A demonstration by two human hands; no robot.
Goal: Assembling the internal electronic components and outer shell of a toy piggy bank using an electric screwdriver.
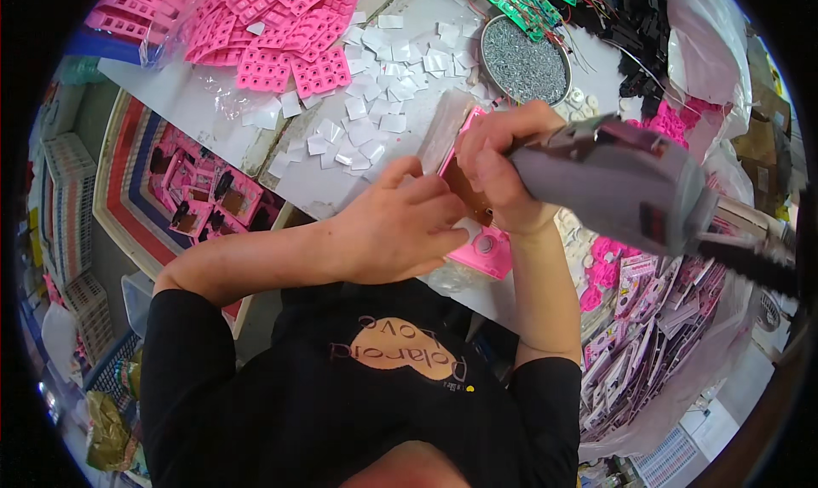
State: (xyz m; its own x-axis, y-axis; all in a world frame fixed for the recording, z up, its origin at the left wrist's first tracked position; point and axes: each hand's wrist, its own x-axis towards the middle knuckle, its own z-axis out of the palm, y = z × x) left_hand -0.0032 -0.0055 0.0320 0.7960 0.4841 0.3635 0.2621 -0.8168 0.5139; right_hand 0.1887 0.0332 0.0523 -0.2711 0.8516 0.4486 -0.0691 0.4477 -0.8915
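My right hand point(509, 164) is wrapped round the front end of a grey powered screwdriver point(609, 181), whose body slants off to the right. Its tip is hidden behind my fingers. Below it on the table lies a pink plastic case point(487, 248) with a brown inner panel and a round part near its lower end. My left hand point(400, 220) grips the case at its left side with curled fingers, which cover part of it. Beyond the hands stands a round dish of small metal screws point(524, 60).
White square pieces point(366, 139) lie scattered across the table point(319, 186). Pink keypad-like sheets point(264, 28) pile up at the far left, green circuit boards point(520, 2) with wires at the back. A basket point(128, 173) holds pink assemblies at left; a bag of printed pieces point(635, 343) stands right.
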